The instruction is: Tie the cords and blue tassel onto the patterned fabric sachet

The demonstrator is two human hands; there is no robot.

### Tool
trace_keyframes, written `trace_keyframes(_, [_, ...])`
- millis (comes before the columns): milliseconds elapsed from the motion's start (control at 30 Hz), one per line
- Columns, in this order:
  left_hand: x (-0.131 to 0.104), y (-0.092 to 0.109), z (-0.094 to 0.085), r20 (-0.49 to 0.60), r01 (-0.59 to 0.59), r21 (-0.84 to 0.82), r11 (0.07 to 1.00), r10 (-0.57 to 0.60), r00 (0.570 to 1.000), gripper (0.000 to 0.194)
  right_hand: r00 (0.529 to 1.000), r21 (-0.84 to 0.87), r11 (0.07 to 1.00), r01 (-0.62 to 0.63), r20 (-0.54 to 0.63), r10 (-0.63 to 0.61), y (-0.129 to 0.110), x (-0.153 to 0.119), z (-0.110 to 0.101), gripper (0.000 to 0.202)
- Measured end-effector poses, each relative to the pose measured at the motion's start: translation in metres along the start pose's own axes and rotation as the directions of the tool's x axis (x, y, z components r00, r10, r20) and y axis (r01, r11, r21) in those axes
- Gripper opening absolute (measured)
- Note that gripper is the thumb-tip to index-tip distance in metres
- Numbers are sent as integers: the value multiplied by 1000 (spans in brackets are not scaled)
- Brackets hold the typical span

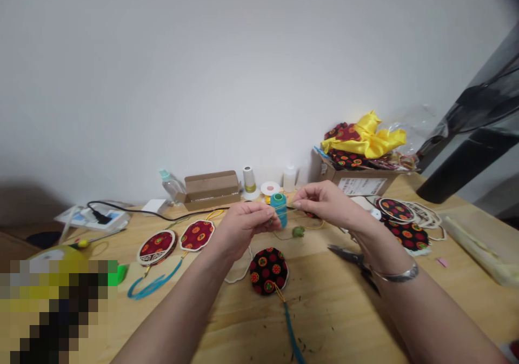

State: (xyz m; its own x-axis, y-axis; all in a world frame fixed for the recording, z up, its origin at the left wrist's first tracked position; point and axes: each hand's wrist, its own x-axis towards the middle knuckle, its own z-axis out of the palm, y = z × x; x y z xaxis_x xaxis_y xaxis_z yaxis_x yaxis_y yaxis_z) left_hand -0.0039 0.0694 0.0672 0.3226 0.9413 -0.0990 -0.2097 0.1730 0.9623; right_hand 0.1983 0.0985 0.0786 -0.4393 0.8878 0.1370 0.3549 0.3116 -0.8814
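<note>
Both hands are raised over the middle of the table. My left hand [249,219] is closed in a pinch on a thin yellowish cord [286,207]. The cord runs across to my right hand [318,200], whose thumb and finger pinch it too. Behind the cord stands a spool of blue thread [279,218]. A small green bead [298,231] hangs or lies below the hands; I cannot tell which. Nearer to me lies a round black fabric pendant [268,271] with red flowers and a blue tassel [290,329]. A pale scalloped frame [239,269] is partly hidden by my left wrist.
Two red pendants [157,247] lie at left by a power strip [99,218]. Scissors [346,253] sit under my right forearm. At right are fabric pieces [405,235], frames and a cardboard box [360,182] of cloth. An open box [213,191] stands by the wall.
</note>
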Motion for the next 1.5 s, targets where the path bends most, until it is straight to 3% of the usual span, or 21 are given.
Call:
trace_keyframes(67, [1, -1, 0, -4, 17, -14, 1000, -17, 1000, 14, 995, 0, 1000, -16, -101, 16, -4, -3, -1, 21])
trace_keyframes(167, [2, -3, 0, -10, 42, -44, 998, -43, 999, 15, 985, 189, 982, 7, -169, 26, -6, -6, 5, 20])
trace_keyframes(333, [3, -8, 1, 20, 80, -55, 995, -79, 997, 16, 984, 579, 815, -7, -143, 110, -2, -5, 18, 24])
trace_keyframes(533, [4, -15, 6, 28, 128, -90, 988, -126, 992, 17, 994, 792, 610, -17, -52, 95, 5, -7, 27, 24])
trace_keyframes(700, [5, -20, 7, 64, 205, -104, 973, -199, 978, 18, 993, 831, 554, -55, -12, 116, 11, -7, 32, 22])
trace_keyframes(1000, [7, -22, 11, 88, 271, -168, 948, -260, 962, 18, 978, 838, 545, 30, -138, 158, 18, -7, 33, 23])
trace_keyframes(1167, [9, -25, 11, 38, 291, -224, 930, -290, 956, 15, 974, 838, 543, 60, -168, 151, 18, -7, 30, 22])
trace_keyframes(1367, [10, -26, 13, -40, 254, -236, 938, -270, 962, 18, 974, 836, 542, 80, -182, 136, 19, -7, 29, 23])
trace_keyframes(1500, [10, -28, 14, -20, 187, -174, 967, -193, 981, 21, 975, 834, 545, 86, -182, 124, 19, -8, 28, 22])
